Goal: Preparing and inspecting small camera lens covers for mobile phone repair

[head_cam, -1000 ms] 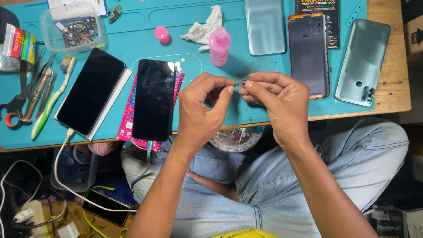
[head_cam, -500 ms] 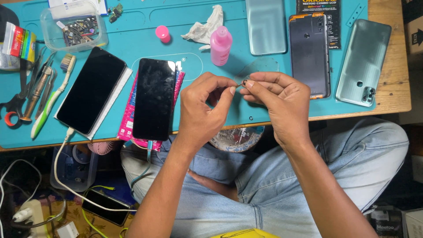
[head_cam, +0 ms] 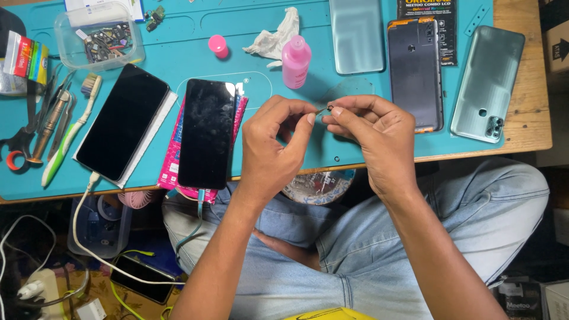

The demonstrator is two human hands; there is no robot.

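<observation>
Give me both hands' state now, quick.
Left hand: closed, fingertips pinching a tiny dark part.
Right hand: closed, pinching the same part from the other side; what the part is cannot be told.

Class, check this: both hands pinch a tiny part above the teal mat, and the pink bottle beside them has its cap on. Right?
Not quite. In the head view the pink bottle is uncapped; its pink cap lies apart on the teal mat. Left hand and right hand do pinch the tiny part.

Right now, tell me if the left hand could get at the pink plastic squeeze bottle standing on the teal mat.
Probably yes. The pink plastic squeeze bottle stands just beyond the left hand with bare teal mat between them. But its fingertips pinch a tiny dark part together with the right hand, so it isn't free.
</observation>
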